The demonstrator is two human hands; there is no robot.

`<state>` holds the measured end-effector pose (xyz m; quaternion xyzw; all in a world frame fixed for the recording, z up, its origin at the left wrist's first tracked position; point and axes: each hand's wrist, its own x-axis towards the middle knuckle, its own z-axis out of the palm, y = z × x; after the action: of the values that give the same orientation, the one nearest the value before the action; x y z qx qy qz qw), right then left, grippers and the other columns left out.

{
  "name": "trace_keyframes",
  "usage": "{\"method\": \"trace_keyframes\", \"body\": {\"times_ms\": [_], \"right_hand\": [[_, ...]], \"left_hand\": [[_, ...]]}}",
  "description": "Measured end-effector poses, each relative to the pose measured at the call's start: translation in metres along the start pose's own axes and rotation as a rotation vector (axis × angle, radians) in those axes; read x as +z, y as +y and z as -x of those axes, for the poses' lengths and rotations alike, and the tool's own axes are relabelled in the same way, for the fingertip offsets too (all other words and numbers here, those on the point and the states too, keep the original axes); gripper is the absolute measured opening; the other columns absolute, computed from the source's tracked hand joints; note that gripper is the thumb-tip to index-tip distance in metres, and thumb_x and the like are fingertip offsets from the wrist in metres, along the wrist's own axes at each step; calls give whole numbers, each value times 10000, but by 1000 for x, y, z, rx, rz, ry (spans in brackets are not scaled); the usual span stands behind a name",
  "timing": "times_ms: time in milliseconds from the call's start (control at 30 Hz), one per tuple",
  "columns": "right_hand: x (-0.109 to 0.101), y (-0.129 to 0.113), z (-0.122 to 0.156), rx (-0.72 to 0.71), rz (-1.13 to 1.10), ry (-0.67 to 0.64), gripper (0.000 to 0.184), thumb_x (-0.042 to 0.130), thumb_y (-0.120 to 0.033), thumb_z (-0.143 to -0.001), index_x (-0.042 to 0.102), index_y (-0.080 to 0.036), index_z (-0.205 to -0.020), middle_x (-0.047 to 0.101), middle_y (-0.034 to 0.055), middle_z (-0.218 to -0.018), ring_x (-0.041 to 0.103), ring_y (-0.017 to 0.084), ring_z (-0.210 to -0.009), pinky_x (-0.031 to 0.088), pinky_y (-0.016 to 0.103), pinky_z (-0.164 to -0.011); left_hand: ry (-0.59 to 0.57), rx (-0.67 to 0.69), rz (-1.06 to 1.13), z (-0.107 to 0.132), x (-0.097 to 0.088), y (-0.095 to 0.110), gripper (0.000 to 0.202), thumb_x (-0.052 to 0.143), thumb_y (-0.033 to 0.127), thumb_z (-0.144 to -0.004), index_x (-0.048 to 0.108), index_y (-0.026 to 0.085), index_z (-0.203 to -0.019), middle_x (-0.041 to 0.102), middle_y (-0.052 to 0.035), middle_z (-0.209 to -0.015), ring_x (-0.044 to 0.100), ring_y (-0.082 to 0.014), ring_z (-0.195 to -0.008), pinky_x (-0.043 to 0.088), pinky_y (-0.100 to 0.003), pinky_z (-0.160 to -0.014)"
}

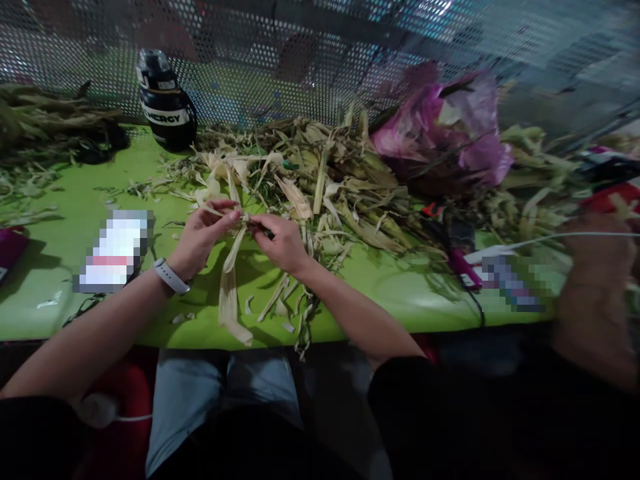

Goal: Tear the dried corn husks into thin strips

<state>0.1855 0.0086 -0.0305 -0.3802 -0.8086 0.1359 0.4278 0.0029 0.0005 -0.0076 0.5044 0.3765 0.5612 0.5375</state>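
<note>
left hand (201,235) (white band (171,276) on wrist): pinching husk strip (229,290) | right hand (281,241): pinching same strip | pile (357,190): just beyond both | phone (116,248): near band

The corn husk strip (229,287) looks papery and matt, the plastic bag (415,130) crinkled and glossy. The desk (395,287) has a smooth, shiny surface; the perforated screen (235,67) looks metal, the jeans (185,393) matt denim.
</note>
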Motion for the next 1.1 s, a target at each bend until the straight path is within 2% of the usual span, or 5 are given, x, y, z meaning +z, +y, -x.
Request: {"method": "trace_keyframes", "body": {"times_ms": [333,500,633,867,1100], "right_hand": [[0,-3,2,-54,224,29,327,446,-236,-952,702,-176,-1147,747,104,-1075,700,215,-981,547,364,-869],[3,-1,-1,135,-211,-52,386,445,-334,-953,614,-160,-1252,699,102,-1105,674,170,-854,573,311,-742],[3,-4,-6,389,-619,-120,445,508,-497,-925,621,-197,-1235,652,-3,-783,486,71,-496,425,207,-433],[3,-14,-6,358,-620,62,400,651,-586,-802,746,-199,-831,729,44,-937,573,102,-645,455,215,-499],[6,-19,-2,413,-641,36,433,604,-606,-827,755,-207,-898,724,29,-997,474,39,-465,385,195,-356]], "left_hand": [[-138,145,-318,1,-4,-11,296,709,431,-817,693,153,-917,678,-31,-747,622,-128,-648,495,-252,-600],[-146,122,-167,1,-4,-14,319,746,396,-786,688,147,-977,730,-71,-909,704,-177,-805,575,-339,-774],[-241,78,-223,4,-3,-7,347,726,410,-799,697,145,-1021,726,-70,-859,687,-170,-722,554,-274,-618],[-271,28,-329,6,0,4,319,703,412,-815,703,155,-1004,630,-1,-660,544,-103,-566,415,-209,-508],[-323,-90,-234,8,4,9,325,673,496,-830,571,188,-845,551,31,-571,444,-78,-467,337,-207,-455]]}}
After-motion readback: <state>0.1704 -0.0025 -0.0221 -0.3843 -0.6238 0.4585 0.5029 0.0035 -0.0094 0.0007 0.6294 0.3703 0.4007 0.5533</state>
